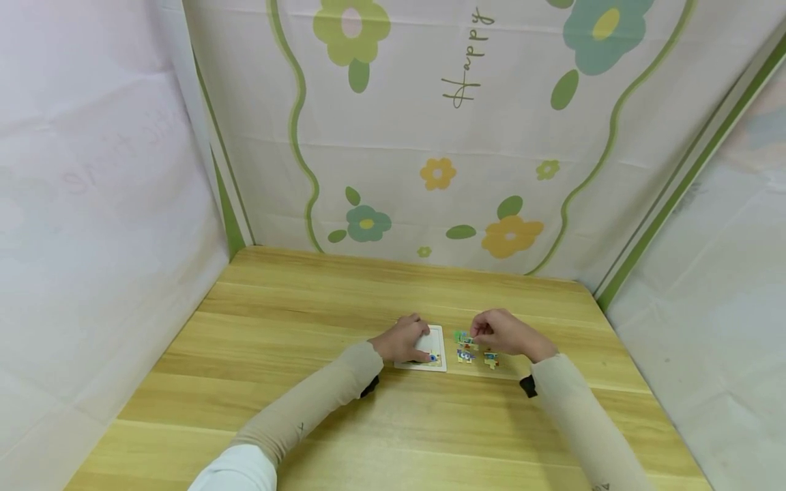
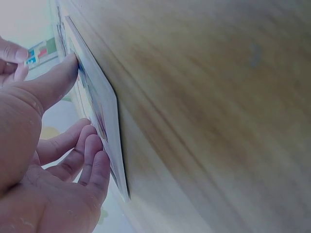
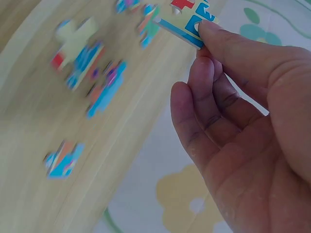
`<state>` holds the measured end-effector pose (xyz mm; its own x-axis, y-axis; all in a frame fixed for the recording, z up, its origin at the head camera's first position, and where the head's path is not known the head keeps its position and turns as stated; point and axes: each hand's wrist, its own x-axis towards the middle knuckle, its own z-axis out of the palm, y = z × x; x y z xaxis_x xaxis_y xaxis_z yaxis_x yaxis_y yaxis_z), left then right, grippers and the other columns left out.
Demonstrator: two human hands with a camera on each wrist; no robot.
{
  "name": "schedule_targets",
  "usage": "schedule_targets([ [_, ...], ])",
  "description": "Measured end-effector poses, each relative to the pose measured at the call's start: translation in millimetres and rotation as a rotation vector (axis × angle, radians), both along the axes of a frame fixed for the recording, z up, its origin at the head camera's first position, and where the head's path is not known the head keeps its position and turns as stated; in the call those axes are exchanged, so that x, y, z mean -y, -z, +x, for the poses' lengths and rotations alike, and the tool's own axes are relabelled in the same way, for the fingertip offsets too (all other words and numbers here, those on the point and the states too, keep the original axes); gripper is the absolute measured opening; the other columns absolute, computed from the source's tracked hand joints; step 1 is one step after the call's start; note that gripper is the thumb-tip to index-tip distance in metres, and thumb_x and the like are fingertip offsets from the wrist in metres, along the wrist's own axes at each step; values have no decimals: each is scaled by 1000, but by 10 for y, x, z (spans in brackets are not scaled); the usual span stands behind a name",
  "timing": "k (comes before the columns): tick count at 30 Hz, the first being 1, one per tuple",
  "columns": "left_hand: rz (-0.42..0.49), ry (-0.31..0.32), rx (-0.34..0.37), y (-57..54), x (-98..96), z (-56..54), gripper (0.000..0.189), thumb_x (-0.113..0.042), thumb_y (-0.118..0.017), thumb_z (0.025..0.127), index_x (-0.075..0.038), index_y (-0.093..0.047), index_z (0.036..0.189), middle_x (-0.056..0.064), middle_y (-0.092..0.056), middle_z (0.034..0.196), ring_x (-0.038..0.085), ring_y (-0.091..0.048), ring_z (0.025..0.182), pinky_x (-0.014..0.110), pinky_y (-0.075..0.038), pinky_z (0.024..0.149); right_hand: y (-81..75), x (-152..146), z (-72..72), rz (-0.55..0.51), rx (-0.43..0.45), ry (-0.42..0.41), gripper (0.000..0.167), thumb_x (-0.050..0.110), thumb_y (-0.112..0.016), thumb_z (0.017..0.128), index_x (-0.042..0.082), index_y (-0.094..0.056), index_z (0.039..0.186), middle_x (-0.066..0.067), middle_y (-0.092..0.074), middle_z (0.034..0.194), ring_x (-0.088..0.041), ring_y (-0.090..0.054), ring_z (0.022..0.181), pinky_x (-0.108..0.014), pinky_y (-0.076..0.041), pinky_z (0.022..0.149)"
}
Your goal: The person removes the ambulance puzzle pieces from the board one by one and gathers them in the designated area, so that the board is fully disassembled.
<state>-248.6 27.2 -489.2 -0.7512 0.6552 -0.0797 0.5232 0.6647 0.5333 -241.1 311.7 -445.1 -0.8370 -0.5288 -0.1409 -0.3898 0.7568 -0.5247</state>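
A shallow white-rimmed puzzle board point(image 1: 444, 354) lies on the wooden table. My left hand point(image 1: 402, 341) spans it, the thumb resting on its face near a small blue and yellow patch. In the left wrist view, the other fingers point(image 2: 99, 167) of that hand touch the board close to its edge. Just to the right, my right hand point(image 1: 508, 334) pinches a jigsaw piece point(image 3: 181, 30) between thumb and forefinger, raised above the table. The piece is pale yellow with blue and red print. Several loose jigsaw pieces point(image 1: 464, 356) lie below and beside that hand.
The wooden table point(image 1: 295, 300) reaches back to a white cloth wall point(image 1: 387, 123) printed with flowers. More cloth hangs along the left and right sides. One loose piece point(image 1: 491, 360) lies nearest the right wrist.
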Motion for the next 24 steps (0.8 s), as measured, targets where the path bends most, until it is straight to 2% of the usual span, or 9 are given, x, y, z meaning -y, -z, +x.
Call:
schedule_targets([
  [5, 7, 0, 7, 8, 3, -7, 55, -34, -80, 96, -2, -62, 137, 7, -56, 127, 19, -47, 107, 29, -44, 94, 0, -269, 75, 1, -21, 28, 10, 9, -69, 102, 10, -71, 93, -8, -69, 87, -9, -53, 69, -25, -48, 63],
  [14, 5, 4, 1, 21, 2, -18, 55, -35, -80, 96, -2, -62, 137, 7, -56, 128, 19, -48, 108, 28, -44, 95, -54, -653, 236, 46, -83, 96, 9, 6, -70, 100, 11, -72, 93, 3, -67, 87, -4, -56, 74, -25, -50, 67],
  [19, 3, 0, 5, 21, -3, -15, 55, -35, -80, 96, -2, -62, 137, 7, -56, 128, 19, -48, 109, 29, -45, 96, -46, -783, 277, 55, -53, 131, 10, 5, -69, 100, 10, -71, 93, 1, -67, 87, -6, -54, 74, -25, -48, 66],
  [24, -3, 1, -4, 25, -10, -14, 55, -35, -80, 96, -3, -62, 137, 6, -57, 128, 19, -49, 109, 29, -45, 97, 6, -865, 275, 68, 12, 158, 11, 5, -70, 100, 10, -71, 91, -3, -67, 85, -8, -52, 71, -25, -45, 64],
])
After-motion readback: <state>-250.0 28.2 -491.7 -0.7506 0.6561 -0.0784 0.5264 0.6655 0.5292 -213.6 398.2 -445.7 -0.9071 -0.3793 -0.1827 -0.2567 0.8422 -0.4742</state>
